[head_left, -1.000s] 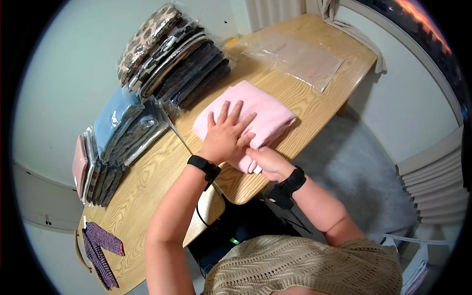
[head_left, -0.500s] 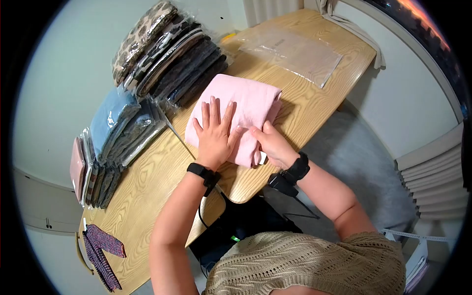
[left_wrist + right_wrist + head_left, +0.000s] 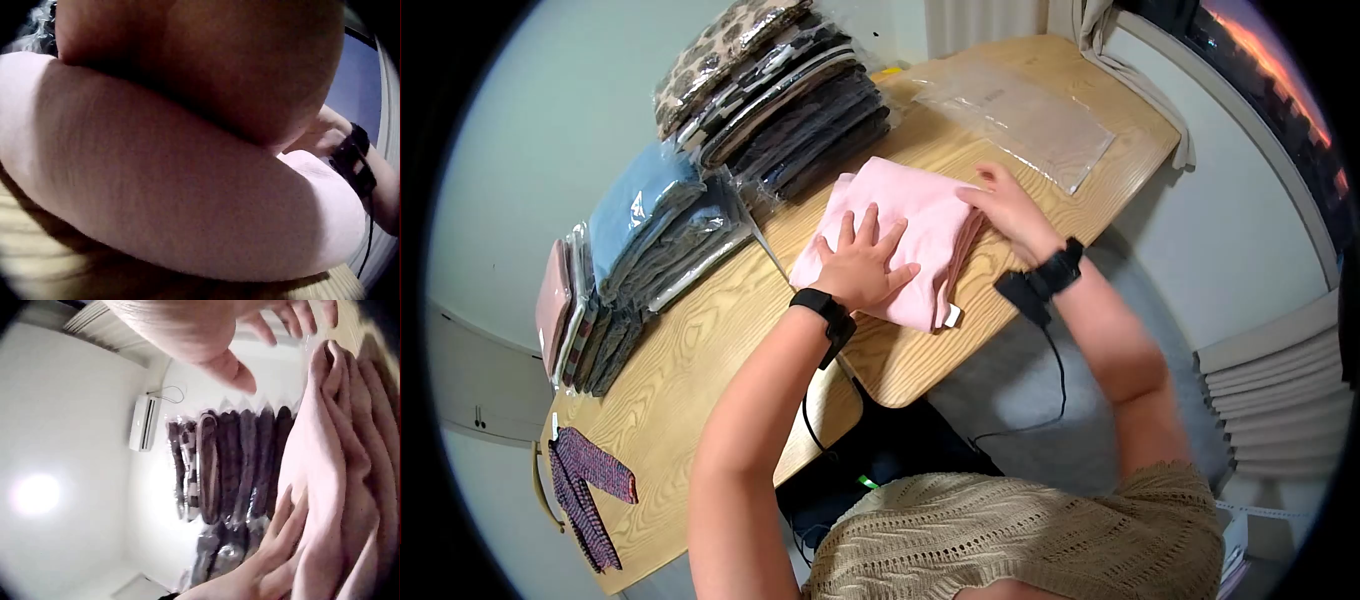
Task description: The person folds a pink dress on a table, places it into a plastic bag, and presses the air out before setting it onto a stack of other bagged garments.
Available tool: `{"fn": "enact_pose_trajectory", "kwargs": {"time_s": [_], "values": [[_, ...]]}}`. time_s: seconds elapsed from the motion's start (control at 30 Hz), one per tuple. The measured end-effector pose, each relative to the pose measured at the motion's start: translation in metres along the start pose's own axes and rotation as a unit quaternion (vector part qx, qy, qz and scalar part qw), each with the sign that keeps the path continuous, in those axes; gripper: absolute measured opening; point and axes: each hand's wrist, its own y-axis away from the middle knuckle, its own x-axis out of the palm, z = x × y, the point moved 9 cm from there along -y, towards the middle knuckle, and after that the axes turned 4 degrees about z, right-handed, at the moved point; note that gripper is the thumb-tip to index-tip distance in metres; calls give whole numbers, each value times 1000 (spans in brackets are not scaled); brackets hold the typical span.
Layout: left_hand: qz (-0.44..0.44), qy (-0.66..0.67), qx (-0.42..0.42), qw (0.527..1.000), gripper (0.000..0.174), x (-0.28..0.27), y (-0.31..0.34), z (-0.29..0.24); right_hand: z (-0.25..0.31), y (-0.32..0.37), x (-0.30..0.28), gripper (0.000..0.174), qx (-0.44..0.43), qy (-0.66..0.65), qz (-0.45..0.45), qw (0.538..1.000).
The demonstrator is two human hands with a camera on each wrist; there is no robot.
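The folded cloth [image 3: 930, 220] is showing plain pale pink, and its tag [image 3: 952, 316] is gleaming white. Beneath, the desk [image 3: 900, 368] is displaying honey-yellow wood with wavy grain. The top bundle [image 3: 725, 60] is sporting brownish spots on cream; the lower bundles [image 3: 825, 135] are looking dark grey to black. Another bundle [image 3: 640, 205] is showing light blue, the end packet [image 3: 553, 300] dusty pink. A knitted piece [image 3: 605, 465] is mixing purple, red and pale flecks. Both wrist straps [image 3: 1060, 266] are showing black, the openwork top [image 3: 1010, 525] khaki.
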Motion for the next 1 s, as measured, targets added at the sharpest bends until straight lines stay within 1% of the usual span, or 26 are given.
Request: {"fn": "enact_pose_trajectory", "kwargs": {"time_s": [0.03,0.1,0.13,0.17,0.23,0.27,0.3,0.37,0.4,0.43,0.47,0.5,0.57,0.6,0.63,0.67,0.7,0.73,0.77,0.8,0.83,0.87,0.9,0.93,0.97,1.0], "values": [[5,1,1,1000,70,1,-1,0,4,-10,1,61,-4,2,-1,1000],[11,1,8,1000,71,0,-2,0,-7,-27,36,72,85,13,162,983],[22,-1,14,1000,72,-1,1,0,-14,-40,41,78,77,102,178,976],[17,-2,10,1000,72,-5,4,1,-21,-46,45,78,71,104,179,976],[52,-10,28,998,72,-4,10,0,-22,-43,57,80,129,111,211,963],[57,13,33,998,71,-5,15,1,-25,-40,53,73,161,170,217,948],[55,16,29,998,71,-7,21,6,-32,-29,64,68,214,93,272,934],[70,41,91,993,71,-11,41,5,-22,11,70,57,271,6,308,912],[79,79,115,987,71,-12,52,6,-29,28,78,54,277,-40,340,898],[85,79,144,983,72,-12,64,7,-37,46,86,51,284,-86,370,880],[88,66,156,982,73,-11,75,9,-47,60,89,51,273,-66,376,883],[94,55,167,980,74,-11,88,8,-45,78,95,54,272,-123,391,871],[34,39,153,987,76,-18,110,10,-34,95,95,53,242,-121,363,892],[-1,70,103,992,79,-18,117,18,-33,103,97,53,250,-122,366,888],[-37,98,53,993,81,-20,124,27,-32,102,93,51,244,-83,347,901],[-46,82,-7,996,87,-19,131,35,-29,99,89,50,236,-44,328,914],[-43,82,-9,996,87,-11,135,39,-22,99,90,50,238,-46,330,912],[-81,201,-56,975,87,-1,140,59,-15,97,87,49,232,-20,320,918],[-117,316,-104,936,89,12,146,80,-12,95,85,48,226,6,310,923],[-103,383,-130,909,77,15,146,84,-10,92,91,46,196,-49,307,930],[-102,385,-134,907,77,13,149,82,-12,88,92,46,199,-48,310,928],[-63,556,-158,814,69,26,152,82,-14,84,96,44,228,-110,309,917],[-25,705,-174,687,61,33,154,75,-15,84,101,43,255,-170,306,901],[2,748,-200,634,48,40,154,76,-14,85,104,43,256,-168,309,900],[-6,791,-194,581,49,50,149,78,-15,89,109,44,287,-216,296,885],[1,808,-182,560,48,50,143,75,-15,92,113,45,317,-264,281,866]]}}
